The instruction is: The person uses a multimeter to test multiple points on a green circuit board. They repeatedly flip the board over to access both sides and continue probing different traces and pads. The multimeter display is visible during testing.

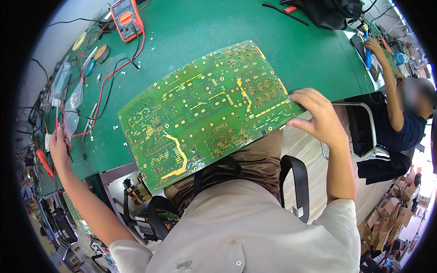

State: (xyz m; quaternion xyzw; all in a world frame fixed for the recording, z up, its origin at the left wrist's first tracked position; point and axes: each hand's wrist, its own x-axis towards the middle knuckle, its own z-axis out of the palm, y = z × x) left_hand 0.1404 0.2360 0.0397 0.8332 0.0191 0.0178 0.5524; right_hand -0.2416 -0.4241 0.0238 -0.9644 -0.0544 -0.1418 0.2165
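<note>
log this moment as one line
left hand: near red lead, grip unclear | right hand: holding board at right corner | board: on green table, overhanging near edge | multimeter: far left

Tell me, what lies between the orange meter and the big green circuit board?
In the head view, a red lead, a black lead and small white scraps lie on the green tabletop between the orange meter and the circuit board.

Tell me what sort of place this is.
Probably an electronics workshop, perhaps for repair or testing: a large green circuit board overhangs the edge of a green workbench, and an orange multimeter sits farther back on it.
</note>
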